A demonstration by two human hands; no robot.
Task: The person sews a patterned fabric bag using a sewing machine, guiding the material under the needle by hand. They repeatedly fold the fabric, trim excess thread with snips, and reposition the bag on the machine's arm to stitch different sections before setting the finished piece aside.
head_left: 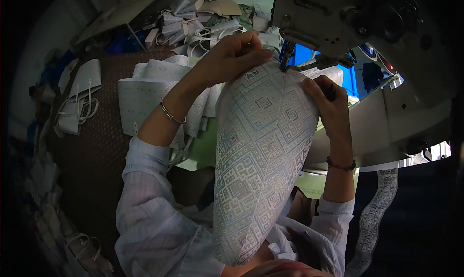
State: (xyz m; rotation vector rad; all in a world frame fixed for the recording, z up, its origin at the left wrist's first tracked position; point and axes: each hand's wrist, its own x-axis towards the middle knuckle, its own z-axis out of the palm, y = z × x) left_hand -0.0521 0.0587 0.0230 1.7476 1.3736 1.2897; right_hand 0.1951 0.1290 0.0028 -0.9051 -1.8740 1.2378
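A large pale fabric panel (263,166) with a grey-blue geometric pattern curves down from the sewing machine (333,18) toward my chest. Its top end lies at the presser foot (284,63), where a lengthwise join in the pattern meets the needle area. My left hand (237,57) is closed on the panel's upper left edge, fingers curled and thumb pointing toward the foot. On the opposite edge, my right hand (331,103) pinches the fabric, thumb on top and the other fingers curled, partly hidden. The exact stitch point is too small to make out.
Left of the panel, stacked pale patterned pieces (147,95) lie beside a brown textured surface (104,132). A white piece with cord handles (82,100) rests farther left. More pieces are heaped behind (186,23). A patterned strip (376,219) hangs at right.
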